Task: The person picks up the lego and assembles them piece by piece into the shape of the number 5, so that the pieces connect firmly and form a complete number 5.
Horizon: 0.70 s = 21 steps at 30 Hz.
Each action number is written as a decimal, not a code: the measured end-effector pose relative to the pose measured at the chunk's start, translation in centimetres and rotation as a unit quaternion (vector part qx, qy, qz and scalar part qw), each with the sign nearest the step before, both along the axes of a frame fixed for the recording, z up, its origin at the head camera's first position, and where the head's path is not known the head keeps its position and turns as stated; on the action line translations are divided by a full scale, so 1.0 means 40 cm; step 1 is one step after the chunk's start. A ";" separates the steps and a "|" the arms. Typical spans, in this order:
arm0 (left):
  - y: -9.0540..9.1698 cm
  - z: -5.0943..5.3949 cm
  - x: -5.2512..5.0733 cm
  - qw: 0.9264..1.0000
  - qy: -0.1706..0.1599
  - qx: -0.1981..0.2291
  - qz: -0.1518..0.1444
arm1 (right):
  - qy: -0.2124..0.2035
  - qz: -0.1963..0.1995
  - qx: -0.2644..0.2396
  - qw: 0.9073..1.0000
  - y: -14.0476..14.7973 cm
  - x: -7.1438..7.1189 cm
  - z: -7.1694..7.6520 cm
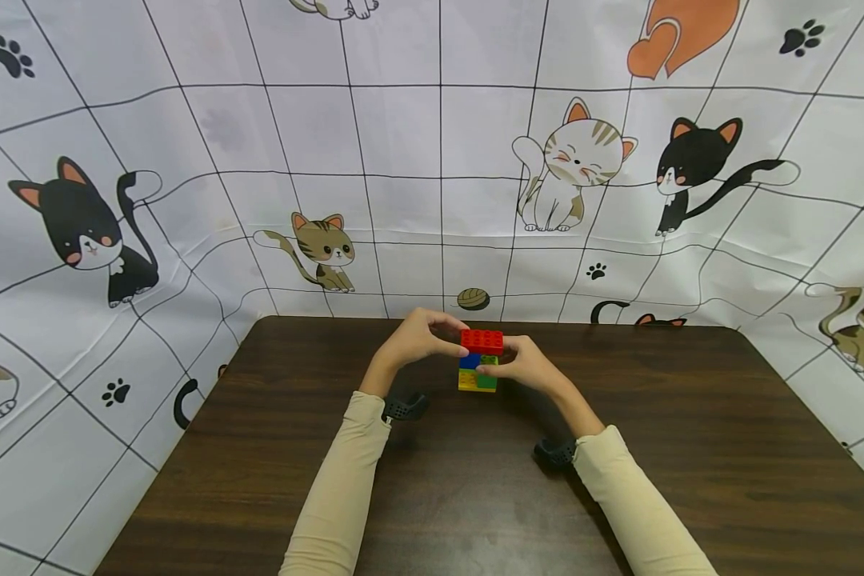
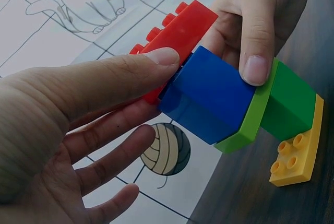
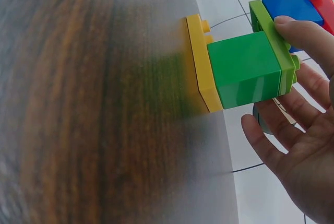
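A stack of toy building bricks stands on the table between my two hands. At its base lies a thin yellow brick [image 3: 200, 65], with studs showing on one half. On that sits a green brick [image 3: 242, 70], then a thin light-green brick [image 2: 241, 136], offset from it. A blue brick [image 2: 209, 93] comes above, and a red brick [image 1: 481, 342] is at the top. My left hand [image 1: 418, 336] pinches the red brick between thumb and fingers, its other fingers spread. With thumb and fingers, my right hand [image 1: 533, 366] grips the stack at the light-green brick.
The dark wooden table [image 1: 475, 496] stretches to both sides and toward me. Behind it hangs a white cloth [image 1: 403, 128] printed with cats and grid lines. Dark wrist devices [image 1: 406, 406] sit on both wrists.
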<state>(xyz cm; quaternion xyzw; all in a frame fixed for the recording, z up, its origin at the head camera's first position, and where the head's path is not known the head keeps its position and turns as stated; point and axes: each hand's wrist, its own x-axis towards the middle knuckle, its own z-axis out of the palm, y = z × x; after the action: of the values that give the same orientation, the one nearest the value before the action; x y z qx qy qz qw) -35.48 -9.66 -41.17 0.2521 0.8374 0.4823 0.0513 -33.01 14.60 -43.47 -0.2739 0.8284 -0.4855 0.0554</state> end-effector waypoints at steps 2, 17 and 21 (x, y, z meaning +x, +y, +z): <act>0.000 0.000 0.001 1.000 0.000 0.000 0.000 | 0.000 0.000 0.000 1.000 0.000 0.000 0.000; -0.001 -0.009 -0.007 1.000 -0.006 0.002 0.005 | 0.003 -0.001 -0.003 1.000 0.000 0.007 0.006; 0.000 -0.010 -0.008 1.000 -0.009 0.006 0.004 | 0.001 -0.002 -0.002 1.000 0.000 0.006 0.007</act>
<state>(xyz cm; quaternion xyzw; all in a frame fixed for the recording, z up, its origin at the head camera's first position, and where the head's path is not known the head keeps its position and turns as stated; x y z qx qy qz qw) -35.82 -9.67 -41.56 0.2452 0.8350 0.4894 0.0553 -32.75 14.60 -43.20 -0.2730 0.8281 -0.4868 0.0530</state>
